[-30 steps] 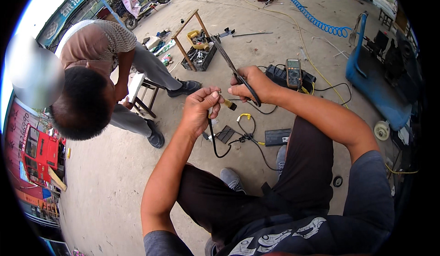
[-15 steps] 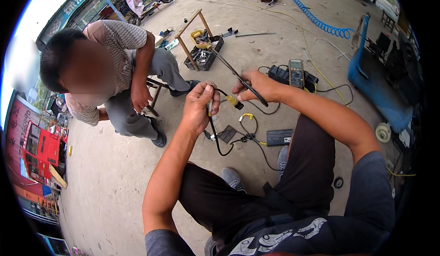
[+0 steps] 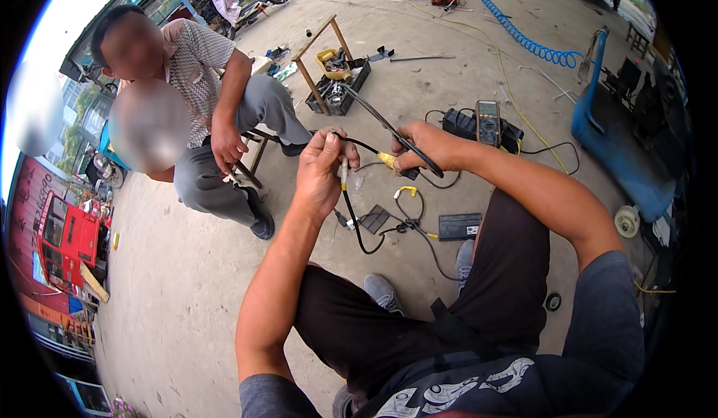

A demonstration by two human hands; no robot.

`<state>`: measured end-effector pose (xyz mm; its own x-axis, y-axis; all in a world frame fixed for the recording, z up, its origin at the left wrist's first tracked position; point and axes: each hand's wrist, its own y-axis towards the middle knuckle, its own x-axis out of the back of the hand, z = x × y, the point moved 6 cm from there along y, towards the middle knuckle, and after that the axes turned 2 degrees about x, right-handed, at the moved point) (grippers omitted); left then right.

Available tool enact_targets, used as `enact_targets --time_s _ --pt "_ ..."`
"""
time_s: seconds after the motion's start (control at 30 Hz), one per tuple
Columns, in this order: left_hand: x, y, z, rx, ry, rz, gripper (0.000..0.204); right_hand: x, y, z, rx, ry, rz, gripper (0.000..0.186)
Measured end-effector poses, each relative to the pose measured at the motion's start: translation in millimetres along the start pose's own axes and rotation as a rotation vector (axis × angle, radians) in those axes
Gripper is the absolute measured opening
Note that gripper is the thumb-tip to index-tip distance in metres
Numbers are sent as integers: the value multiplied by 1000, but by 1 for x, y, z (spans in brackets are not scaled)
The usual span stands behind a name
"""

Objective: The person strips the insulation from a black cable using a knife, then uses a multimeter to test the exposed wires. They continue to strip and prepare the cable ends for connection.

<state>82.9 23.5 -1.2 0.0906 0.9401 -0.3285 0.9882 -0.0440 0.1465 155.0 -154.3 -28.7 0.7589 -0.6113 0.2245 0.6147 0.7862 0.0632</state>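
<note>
The left hand (image 3: pixel 327 165) is pinching a black cable (image 3: pixel 360 144), probably light, limp and best held by the stiffer yellow connector (image 3: pixel 387 159) at the right hand (image 3: pixel 426 147), which is clasping a long dark tool (image 3: pixel 374 113).

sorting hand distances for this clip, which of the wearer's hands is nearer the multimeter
Right. The right hand is just left of and slightly below the multimeter in the picture; the left hand is farther left, beyond the right hand.
</note>
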Motion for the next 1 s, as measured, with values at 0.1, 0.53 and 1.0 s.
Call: enact_targets --time_s 0.1,0.53,1.0 --pt "13 0 0 -26 100 -111 24 5 2 -1 31 15 -30 32" --pt "27 -2 -12 -155 187 -336 20 10 -3 1 30 247 -28 29" --pt "30 -3 -5 -42 272 -361 12 17 -3 4 -36 430 -32 32"
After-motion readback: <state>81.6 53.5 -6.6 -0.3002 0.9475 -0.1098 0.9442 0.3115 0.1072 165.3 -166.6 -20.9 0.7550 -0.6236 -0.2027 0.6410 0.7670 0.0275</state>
